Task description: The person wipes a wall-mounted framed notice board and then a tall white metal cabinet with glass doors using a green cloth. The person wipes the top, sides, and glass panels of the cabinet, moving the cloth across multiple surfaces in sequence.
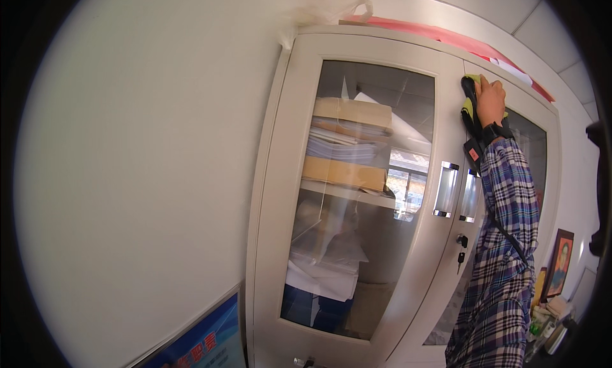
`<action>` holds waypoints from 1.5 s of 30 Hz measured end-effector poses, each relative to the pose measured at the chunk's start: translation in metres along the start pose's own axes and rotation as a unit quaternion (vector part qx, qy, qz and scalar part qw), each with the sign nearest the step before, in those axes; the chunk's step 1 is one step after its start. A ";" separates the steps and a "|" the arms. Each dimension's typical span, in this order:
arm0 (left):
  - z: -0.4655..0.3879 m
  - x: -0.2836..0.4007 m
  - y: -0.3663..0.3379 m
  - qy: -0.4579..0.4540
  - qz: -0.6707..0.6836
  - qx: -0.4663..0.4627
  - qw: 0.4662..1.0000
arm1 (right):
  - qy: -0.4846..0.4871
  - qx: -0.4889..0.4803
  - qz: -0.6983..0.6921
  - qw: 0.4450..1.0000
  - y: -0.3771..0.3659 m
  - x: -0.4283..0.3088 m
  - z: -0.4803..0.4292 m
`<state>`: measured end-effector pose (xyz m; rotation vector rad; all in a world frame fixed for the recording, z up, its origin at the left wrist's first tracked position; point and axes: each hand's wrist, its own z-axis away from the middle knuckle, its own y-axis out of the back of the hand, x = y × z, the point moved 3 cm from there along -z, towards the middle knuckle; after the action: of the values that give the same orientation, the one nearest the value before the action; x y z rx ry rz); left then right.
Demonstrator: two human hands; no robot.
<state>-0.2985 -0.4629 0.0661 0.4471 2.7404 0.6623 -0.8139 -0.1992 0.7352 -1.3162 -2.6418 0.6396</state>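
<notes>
High on the right door of a grey metal cabinet, my right hand presses a black and yellow-green cloth against the door front. The cloth is bunched under my fingers, and part of it hangs down on the left side of the hand. A black strap goes around my wrist, with a small black box and a cable along the plaid sleeve. Below the hand are two chrome door handles and a lock with keys. My left hand is out of view.
Behind the left glass pane, stacked papers and folders fill the shelves. Red sheets and a plastic bag lie on the cabinet top. A blue board with writing leans at lower left. A framed picture and a cluttered surface are at right.
</notes>
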 end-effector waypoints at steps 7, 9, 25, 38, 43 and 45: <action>-0.014 -0.011 -0.002 -0.042 0.049 -0.010 0.998 | 0.081 0.001 -0.268 0.960 0.044 -0.060 0.017; -0.019 -0.011 0.003 -0.047 0.075 -0.025 0.996 | -0.103 -0.167 -0.612 0.766 0.066 -0.088 0.046; 0.001 0.125 0.148 0.162 0.815 -0.179 0.527 | -0.482 -0.553 -0.679 -0.037 0.382 -0.222 0.386; 0.044 0.118 0.185 0.342 0.723 -0.265 0.539 | -0.167 -0.640 -0.695 0.282 0.427 -0.036 0.476; 0.025 0.137 0.195 0.383 0.750 -0.252 0.477 | -0.444 -0.647 -0.620 0.019 0.431 0.004 0.503; 0.023 0.149 0.202 0.436 0.761 -0.271 0.397 | -0.454 -0.674 -0.583 -0.025 0.445 0.009 0.512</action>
<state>-0.3801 -0.2296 0.1141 3.0851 1.2386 2.5108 -0.6415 -0.1174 0.0843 -1.3504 0.9430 1.0134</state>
